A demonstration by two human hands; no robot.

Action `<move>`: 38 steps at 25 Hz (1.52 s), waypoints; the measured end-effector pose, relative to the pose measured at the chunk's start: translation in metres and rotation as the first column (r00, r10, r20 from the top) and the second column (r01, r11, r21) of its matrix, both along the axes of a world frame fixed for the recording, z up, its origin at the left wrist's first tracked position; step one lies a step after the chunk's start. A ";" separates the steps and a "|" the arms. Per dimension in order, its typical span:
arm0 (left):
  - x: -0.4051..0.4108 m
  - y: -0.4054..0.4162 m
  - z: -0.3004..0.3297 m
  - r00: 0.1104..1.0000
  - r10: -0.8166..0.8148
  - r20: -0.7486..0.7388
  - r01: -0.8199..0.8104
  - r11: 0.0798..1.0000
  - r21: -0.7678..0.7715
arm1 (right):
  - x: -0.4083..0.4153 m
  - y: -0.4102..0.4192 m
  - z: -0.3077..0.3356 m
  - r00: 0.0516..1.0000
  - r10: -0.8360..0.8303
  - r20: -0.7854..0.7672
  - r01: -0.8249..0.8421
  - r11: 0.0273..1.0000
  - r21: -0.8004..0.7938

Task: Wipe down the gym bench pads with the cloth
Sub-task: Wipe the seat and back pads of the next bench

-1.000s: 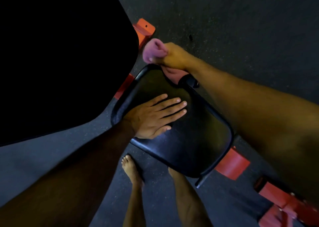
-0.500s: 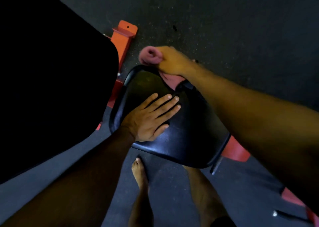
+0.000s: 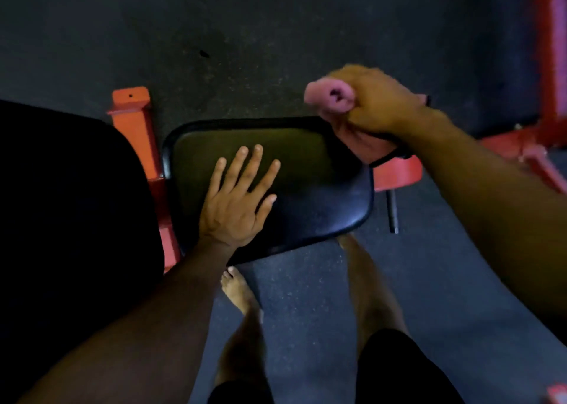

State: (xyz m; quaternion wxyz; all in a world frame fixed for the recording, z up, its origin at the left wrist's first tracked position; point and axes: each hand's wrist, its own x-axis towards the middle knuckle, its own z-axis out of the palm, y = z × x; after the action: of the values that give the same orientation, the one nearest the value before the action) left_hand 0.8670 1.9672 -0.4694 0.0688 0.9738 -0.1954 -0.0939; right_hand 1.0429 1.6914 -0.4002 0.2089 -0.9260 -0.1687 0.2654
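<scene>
We have our right hand fisted tight around the pink cloth, a bunched end poking out of the fist toward the left and more of it hanging below onto the far right corner of the seat pad. Our left hand lies flat on that pad, fingers straight and spread, pressing near its left edge and holding nothing. The pad sits right in front of us, its long axis running left to right across the view, and nearly all of it lies to the left of and nearer to us than the cloth hand. That is the relation that counts: the cloth is at the far right corner, so a sweep would, as we judge it, have to travel leftward and toward us across the vinyl, and the right hand is the one placed to do it. The flat left hand sits in that path and would probably need to lift or shift. A second, larger black pad fills the left of the view, just beside the seat pad, with the orange frame showing between them. We read no brand, label or writing anywhere; the scene is dim and the pads look plain.
</scene>
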 end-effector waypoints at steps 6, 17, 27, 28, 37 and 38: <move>0.015 0.004 0.002 0.938 -0.347 0.006 0.346 0.936 0.060 | -0.211 -0.041 -0.005 0.124 -0.991 -0.048 0.974 0.113 0.199; 0.055 0.014 -0.001 0.700 -0.714 0.015 0.713 0.700 0.029 | -0.242 0.090 -0.067 -0.473 -0.770 -0.429 0.750 -0.607 0.263; 0.053 0.014 -0.003 0.707 -0.704 0.065 0.703 0.710 0.033 | -0.260 0.175 -0.076 -0.522 -0.718 -0.461 0.703 -0.668 0.244; 0.053 0.013 -0.003 0.707 -0.705 0.061 0.704 0.709 0.036 | -0.255 0.147 -0.078 -0.519 -0.744 -0.422 0.724 -0.644 0.247; 0.054 0.014 -0.006 0.691 -0.717 0.095 0.715 0.697 0.058 | -0.253 0.124 -0.086 -0.450 -0.819 -0.356 0.742 -0.564 0.361; 0.054 0.015 -0.006 0.686 -0.721 0.101 0.719 0.692 0.060 | -0.266 0.163 -0.086 -0.456 -0.788 -0.414 0.722 -0.600 0.346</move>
State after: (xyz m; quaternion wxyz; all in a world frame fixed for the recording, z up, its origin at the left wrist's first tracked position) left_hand 0.9210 1.9818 -0.4757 0.0075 0.8233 -0.5646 -0.0579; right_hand 0.7771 1.8549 -0.4859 0.5625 -0.5127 0.6280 -0.1622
